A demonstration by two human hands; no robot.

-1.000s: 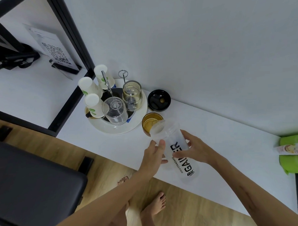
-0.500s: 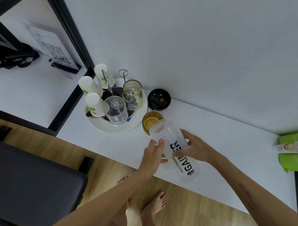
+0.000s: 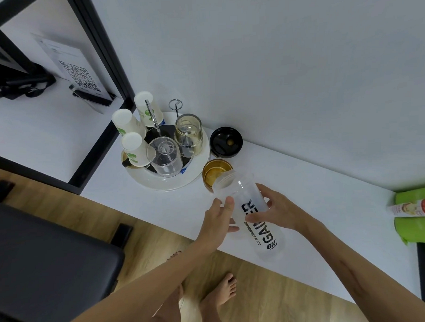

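Holding the see-through shaker cup [image 3: 264, 233] with both hands, just above the front edge of the white counter [image 3: 328, 205]. Reaching forward with both arms from the bottom of the view. Gripping the cup's middle with the right hand [image 3: 278, 211], thumb across the black letters, fingers curled round the far side. Pinching its left side with the left hand [image 3: 217, 221], thumb up near the top. Tipped over, with the open top pointing up and left, right in front of the brown glass [image 3: 215, 175]; can't tell if touching. Behind that, a black lid [image 3: 226, 142] by the wall. To the left, a round white tray [image 3: 159, 184] with three paper cups [image 3: 127, 123], an upside-down clear glass [image 3: 164, 156] and a yellowish glass [image 3: 188, 134]. Far right, something green [image 3: 416, 230]. Down below, bare feet [image 3: 221, 293] on a wooden floor, beside a dark seat [image 3: 41, 258].
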